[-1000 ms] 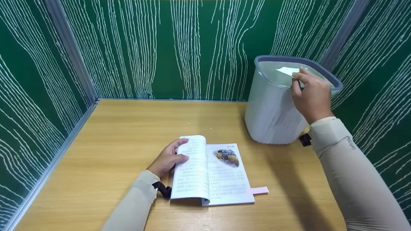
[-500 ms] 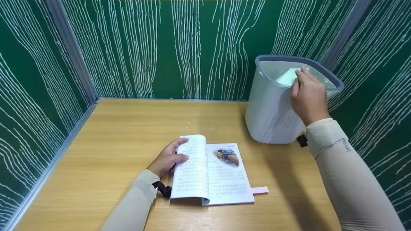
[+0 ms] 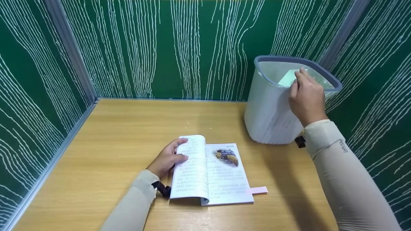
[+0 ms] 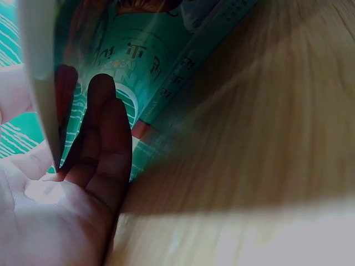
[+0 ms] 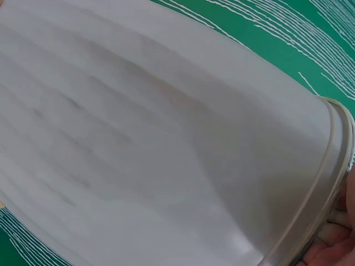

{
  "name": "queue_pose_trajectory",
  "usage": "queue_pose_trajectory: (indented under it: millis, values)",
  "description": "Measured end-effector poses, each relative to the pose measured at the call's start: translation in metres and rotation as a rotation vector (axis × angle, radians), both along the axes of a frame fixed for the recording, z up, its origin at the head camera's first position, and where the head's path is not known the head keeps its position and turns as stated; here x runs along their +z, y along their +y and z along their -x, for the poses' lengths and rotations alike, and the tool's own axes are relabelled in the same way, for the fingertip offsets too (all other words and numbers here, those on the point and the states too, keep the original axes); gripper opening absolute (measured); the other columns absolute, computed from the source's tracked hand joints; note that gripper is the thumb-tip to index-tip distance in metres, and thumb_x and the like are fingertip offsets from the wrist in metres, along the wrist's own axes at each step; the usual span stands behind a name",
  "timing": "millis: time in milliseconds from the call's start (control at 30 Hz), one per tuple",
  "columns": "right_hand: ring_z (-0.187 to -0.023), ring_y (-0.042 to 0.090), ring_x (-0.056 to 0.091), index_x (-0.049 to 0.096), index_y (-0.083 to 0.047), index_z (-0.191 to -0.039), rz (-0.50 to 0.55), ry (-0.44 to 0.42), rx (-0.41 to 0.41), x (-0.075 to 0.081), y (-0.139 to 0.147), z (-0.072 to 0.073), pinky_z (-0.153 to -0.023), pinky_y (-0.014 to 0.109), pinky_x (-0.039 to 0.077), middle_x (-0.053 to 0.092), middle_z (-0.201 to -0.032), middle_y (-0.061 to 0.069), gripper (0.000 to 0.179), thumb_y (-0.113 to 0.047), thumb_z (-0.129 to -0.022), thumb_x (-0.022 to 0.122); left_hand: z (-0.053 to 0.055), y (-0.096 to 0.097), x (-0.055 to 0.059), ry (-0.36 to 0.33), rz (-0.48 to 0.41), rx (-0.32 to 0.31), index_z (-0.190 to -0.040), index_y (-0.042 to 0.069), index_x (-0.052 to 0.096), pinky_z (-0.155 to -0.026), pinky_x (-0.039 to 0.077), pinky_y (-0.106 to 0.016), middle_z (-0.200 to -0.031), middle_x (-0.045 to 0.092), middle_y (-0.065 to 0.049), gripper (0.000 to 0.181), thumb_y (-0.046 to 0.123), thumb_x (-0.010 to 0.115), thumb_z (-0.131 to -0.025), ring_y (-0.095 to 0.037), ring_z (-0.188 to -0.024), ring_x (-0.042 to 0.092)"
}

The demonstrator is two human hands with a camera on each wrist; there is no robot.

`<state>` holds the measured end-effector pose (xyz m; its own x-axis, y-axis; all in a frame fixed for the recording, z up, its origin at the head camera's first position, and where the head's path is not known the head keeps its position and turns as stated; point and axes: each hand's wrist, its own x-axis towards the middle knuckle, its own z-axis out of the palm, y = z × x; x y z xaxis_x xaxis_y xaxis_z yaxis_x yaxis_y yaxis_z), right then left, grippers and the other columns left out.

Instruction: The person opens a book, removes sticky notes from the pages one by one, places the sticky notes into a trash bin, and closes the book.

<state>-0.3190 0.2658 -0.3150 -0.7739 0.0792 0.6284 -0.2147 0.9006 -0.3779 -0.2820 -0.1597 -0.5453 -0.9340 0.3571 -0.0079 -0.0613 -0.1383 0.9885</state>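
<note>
An open book [image 3: 224,179] lies on the table, its left pages raised and curling over. My left hand [image 3: 167,158] grips that raised side, thumb on the printed page. In the left wrist view, fingers [image 4: 113,138] are behind the green cover [image 4: 125,61]. At the rim of a translucent waste bin [image 3: 269,109], my right hand [image 3: 307,98] pinches a pale green paper [image 3: 288,78] that hangs inside the opening. The right wrist view is mostly bin wall [image 5: 166,138], with curled fingers [image 5: 333,235] at the rim; the paper is hidden there.
A pink paper tab [image 3: 258,190] sticks out from the book's right edge. Tiny white scraps [image 3: 210,128] lie on the wooden table [image 3: 128,128] behind the book. Green panels [image 3: 221,48] with white lines enclose the back and sides, close behind the bin.
My right hand has shifted slightly left at the bin's rim, and the green paper has tilted from nearly flat to hanging down inside. The left hand and book have stayed put.
</note>
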Motion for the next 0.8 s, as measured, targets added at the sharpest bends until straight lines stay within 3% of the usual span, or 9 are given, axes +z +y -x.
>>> queue_pose_trajectory:
  millis: [267, 500, 667, 800]
  values:
    - [-0.158, 0.019, 0.018, 0.029, -0.012, -0.163, 0.069, -0.018, -0.007, 0.0027, 0.0011, 0.0007, -0.123, 0.049, 0.022, 0.018, -0.170, -0.003, 0.059, -0.031, -0.108, 0.038, -0.0016, -0.0003, 0.0005, -0.007, 0.019, 0.008, -0.153, 0.015, 0.043, -0.081, 0.064, -0.037, -0.140, 0.057, -0.016, 0.071, -0.004, 0.067, -0.088, -0.028, -0.101, 0.073]
    - [-0.154, 0.016, 0.031, 0.043, -0.014, -0.157, 0.146, -0.003, -0.041, 0.0058, -0.0003, 0.0034, -0.124, 0.042, 0.026, 0.036, -0.164, -0.004, 0.053, -0.025, -0.105, 0.042, 0.0002, -0.0005, -0.0026, 0.032, -0.026, -0.022, -0.154, 0.009, 0.039, -0.078, 0.064, -0.034, -0.134, 0.060, -0.020, 0.074, -0.008, 0.066, -0.088, -0.025, -0.098, 0.073]
    - [-0.155, 0.013, 0.026, 0.039, -0.016, -0.160, 0.196, -0.029, -0.067, 0.0071, -0.0023, 0.0034, -0.124, 0.041, 0.025, 0.030, -0.167, -0.010, 0.058, -0.025, -0.103, 0.042, -0.0001, -0.0006, -0.0021, 0.019, -0.033, -0.015, -0.153, 0.010, 0.041, -0.079, 0.064, -0.035, -0.135, 0.059, -0.019, 0.073, -0.008, 0.066, -0.088, -0.026, -0.098, 0.073]
    - [-0.155, 0.013, 0.027, 0.040, -0.014, -0.159, 0.213, -0.021, -0.069, 0.0079, -0.0021, 0.0033, -0.124, 0.039, 0.024, 0.031, -0.166, -0.008, 0.057, -0.016, -0.102, 0.039, 0.0000, -0.0001, -0.0010, 0.008, -0.032, -0.015, -0.153, 0.011, 0.041, -0.080, 0.064, -0.036, -0.138, 0.058, -0.019, 0.073, -0.008, 0.067, -0.087, -0.027, -0.100, 0.073]
